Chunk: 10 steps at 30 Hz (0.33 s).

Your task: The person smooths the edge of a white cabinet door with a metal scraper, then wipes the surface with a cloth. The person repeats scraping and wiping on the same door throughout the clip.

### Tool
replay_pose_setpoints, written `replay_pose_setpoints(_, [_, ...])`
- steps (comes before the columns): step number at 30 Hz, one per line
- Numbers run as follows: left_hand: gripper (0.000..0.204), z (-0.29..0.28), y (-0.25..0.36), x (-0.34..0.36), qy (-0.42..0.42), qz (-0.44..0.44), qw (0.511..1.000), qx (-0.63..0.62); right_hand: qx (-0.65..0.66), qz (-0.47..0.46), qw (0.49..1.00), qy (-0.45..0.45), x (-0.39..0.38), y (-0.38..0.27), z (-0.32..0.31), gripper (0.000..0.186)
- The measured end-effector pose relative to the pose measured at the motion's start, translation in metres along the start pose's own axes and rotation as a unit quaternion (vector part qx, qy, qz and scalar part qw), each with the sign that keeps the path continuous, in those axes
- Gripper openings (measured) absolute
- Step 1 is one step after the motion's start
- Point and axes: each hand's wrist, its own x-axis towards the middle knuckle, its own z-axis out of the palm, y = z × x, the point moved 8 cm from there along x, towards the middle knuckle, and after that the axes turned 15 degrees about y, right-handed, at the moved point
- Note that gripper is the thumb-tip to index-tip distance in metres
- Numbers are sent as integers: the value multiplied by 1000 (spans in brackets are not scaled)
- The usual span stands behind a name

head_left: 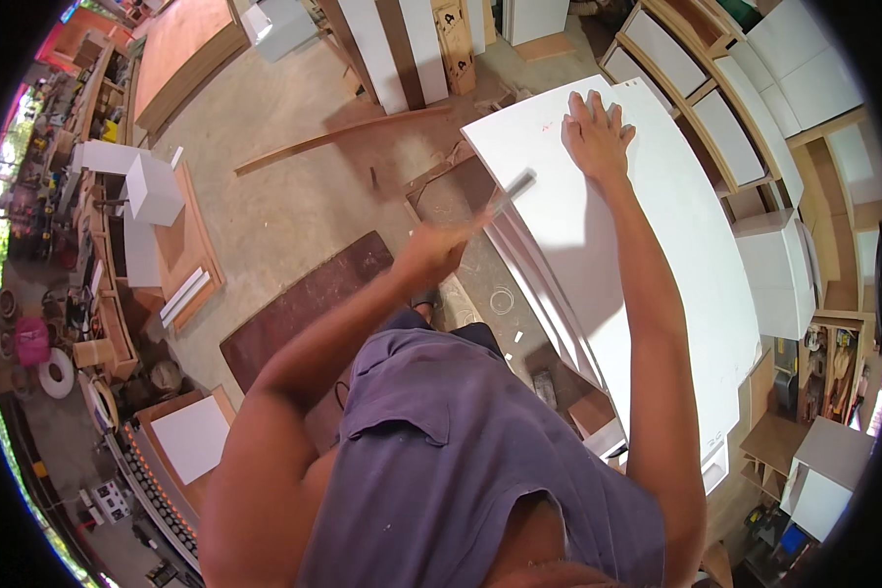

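A large white panel (657,265) lies flat in front of me to the right, with more white board edges beneath its left side. My right hand (598,137) presses on its far part, palm down, fingers spread. My left hand (433,253) is closed around a thin, grey, flat bar-like tool (515,189), smeared by motion. The tool's tip reaches the panel's left edge; I cannot tell whether it touches. Small red marks (547,125) show on the panel near its far end.
A dark brown board (309,304) lies on the floor to the left, a long wooden strip (343,139) beyond it. Wooden cabinet frames with white fronts (720,122) stand along the right. A cluttered bench (118,314) with white blocks is at far left. Stacked boards (181,69) stand at the back.
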Motion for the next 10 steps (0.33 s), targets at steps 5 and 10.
replay_pose_setpoints(5, [62, -3, -11, 60, -10, -106, 994, -1, -6, -3, 1000, -26, -1, -4, 3, 50])
replay_pose_setpoints(10, [52, 4, -20, 98, -11, -64, 998, 15, -9, 11, 999, -41, 0, 0, 9, 52])
